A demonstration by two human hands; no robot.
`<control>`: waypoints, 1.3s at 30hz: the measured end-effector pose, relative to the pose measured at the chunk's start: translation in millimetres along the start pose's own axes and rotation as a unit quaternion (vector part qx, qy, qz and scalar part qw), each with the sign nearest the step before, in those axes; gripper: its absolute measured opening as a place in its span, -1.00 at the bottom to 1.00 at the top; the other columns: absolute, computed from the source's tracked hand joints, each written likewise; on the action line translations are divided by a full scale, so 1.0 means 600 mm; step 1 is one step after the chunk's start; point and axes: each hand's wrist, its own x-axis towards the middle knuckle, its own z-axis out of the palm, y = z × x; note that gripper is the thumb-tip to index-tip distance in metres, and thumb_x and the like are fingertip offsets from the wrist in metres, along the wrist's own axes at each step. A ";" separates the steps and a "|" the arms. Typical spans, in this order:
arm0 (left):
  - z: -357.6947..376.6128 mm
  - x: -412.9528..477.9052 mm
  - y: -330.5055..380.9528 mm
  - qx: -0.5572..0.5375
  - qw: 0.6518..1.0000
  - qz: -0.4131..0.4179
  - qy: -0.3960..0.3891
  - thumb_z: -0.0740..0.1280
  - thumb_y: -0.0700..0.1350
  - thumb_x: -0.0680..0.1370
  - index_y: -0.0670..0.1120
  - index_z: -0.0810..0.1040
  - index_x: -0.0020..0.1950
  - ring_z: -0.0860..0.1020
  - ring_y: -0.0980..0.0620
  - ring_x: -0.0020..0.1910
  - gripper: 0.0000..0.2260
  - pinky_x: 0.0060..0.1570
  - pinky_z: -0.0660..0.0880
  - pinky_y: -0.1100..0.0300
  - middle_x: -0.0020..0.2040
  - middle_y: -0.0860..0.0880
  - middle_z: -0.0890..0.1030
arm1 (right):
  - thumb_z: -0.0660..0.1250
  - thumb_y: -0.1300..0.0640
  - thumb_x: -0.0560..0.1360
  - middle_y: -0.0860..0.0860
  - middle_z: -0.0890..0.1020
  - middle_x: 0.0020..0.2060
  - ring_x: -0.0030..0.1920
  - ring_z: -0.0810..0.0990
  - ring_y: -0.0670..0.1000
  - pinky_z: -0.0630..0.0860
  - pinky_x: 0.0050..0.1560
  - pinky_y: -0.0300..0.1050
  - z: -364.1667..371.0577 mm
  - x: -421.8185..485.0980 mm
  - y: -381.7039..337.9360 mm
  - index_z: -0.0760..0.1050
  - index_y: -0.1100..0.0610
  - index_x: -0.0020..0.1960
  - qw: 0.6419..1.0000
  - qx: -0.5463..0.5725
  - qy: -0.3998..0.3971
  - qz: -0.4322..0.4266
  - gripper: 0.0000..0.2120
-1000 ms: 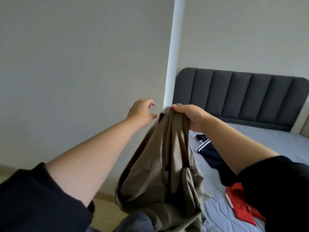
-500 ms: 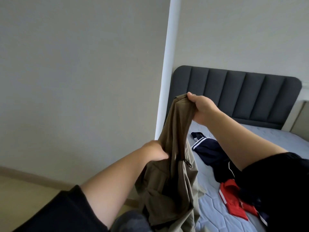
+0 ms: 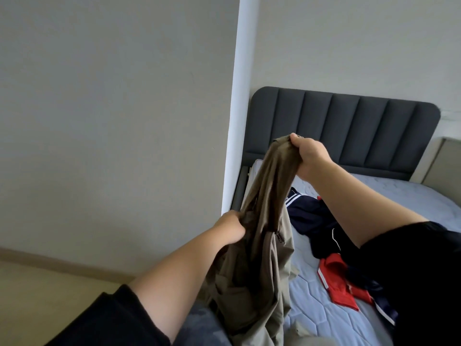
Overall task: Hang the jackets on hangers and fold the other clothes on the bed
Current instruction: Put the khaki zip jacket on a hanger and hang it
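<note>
Right hand point(image 3: 309, 158) raised, fingers curled tight round the bunched top of an olive-brown jacket point(image 3: 259, 245). Below and to the left of that grip, left hand point(image 3: 230, 229) pressed into the same cloth, fingers sunk out of sight in a fold and gripping it, as far as can be told. Between the two grips, a taut twisted band of fabric; beneath the lower grip, the rest of the jacket hanging loose in heavy folds, a zip pull showing just to the right of the left hand. Under and behind the raised grip, a pale blue quilted mattress point(image 3: 404, 196) with a dark padded headboard point(image 3: 349, 131). Lying on the mattress to the right of the hanging cloth, a navy garment point(image 3: 309, 218) with white stripes, and nearer, touching it, a red garment point(image 3: 336, 283). Left of both grips, a white corner strip point(image 3: 234, 121) running up the grey wall.
</note>
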 end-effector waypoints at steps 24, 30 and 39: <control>-0.114 0.001 0.055 0.104 0.979 0.144 0.103 0.16 -0.32 0.48 -0.09 0.31 -0.41 0.35 -0.04 -0.31 -0.72 -0.37 0.21 0.16 -0.40 -0.02 0.37 | 0.21 0.24 0.48 0.01 0.51 -0.34 -0.24 0.51 0.08 0.36 -0.38 -0.21 -0.040 -0.032 0.128 0.50 0.10 -0.24 0.679 -0.707 -0.135 -0.143 -0.83; -0.160 -0.008 0.053 0.248 0.936 0.120 0.219 0.16 -0.32 0.46 -0.07 0.54 -0.08 0.53 -0.14 -0.10 -0.78 -0.25 0.37 0.16 -0.11 -0.09 0.59 | 0.19 0.22 0.48 0.04 0.50 -0.32 -0.25 0.51 0.13 0.38 -0.29 -0.14 0.005 -0.030 0.086 0.44 0.14 -0.19 0.650 -0.702 0.011 -0.291 -0.90; -0.330 -0.042 0.037 0.360 0.878 -0.074 0.307 0.27 -0.24 0.46 -0.13 0.58 0.10 0.56 -0.16 0.11 -0.76 -0.12 0.41 0.16 0.11 -0.11 0.57 | 0.16 0.28 0.50 0.04 0.50 -0.29 -0.24 0.53 0.10 0.40 -0.29 -0.11 0.138 -0.047 0.016 0.41 0.14 -0.12 0.599 -0.705 0.023 -0.379 -0.90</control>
